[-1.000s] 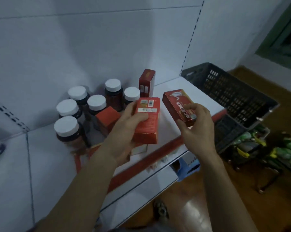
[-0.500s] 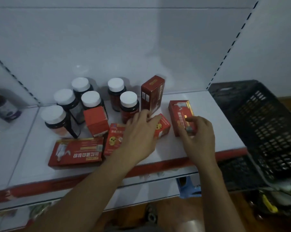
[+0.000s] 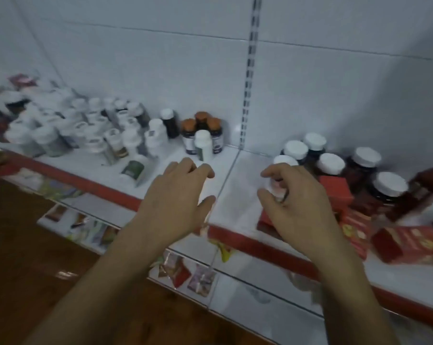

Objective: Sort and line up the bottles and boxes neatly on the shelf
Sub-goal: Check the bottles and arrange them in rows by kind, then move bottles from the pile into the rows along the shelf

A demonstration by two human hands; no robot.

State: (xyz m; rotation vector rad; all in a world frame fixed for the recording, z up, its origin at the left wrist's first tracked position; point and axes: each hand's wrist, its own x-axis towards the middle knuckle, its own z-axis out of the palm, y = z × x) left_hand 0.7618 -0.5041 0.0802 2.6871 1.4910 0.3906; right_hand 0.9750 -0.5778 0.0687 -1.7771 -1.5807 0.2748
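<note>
Dark white-capped bottles (image 3: 366,158) and red boxes (image 3: 335,189) cluster at 3 o'clock on the shelf (image 3: 238,190).
Left hand (image 3: 178,197) hovers relaxed, empty; right hand (image 3: 300,207) curled, grip unclear.

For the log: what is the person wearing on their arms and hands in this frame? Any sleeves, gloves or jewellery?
Both arms are bare: no sleeve shows on the left forearm or the right forearm down to the frame's bottom edge. The left hand and right hand wear no gloves. No watch, bracelet or ring is visible, though the picture is somewhat blurred.
</note>
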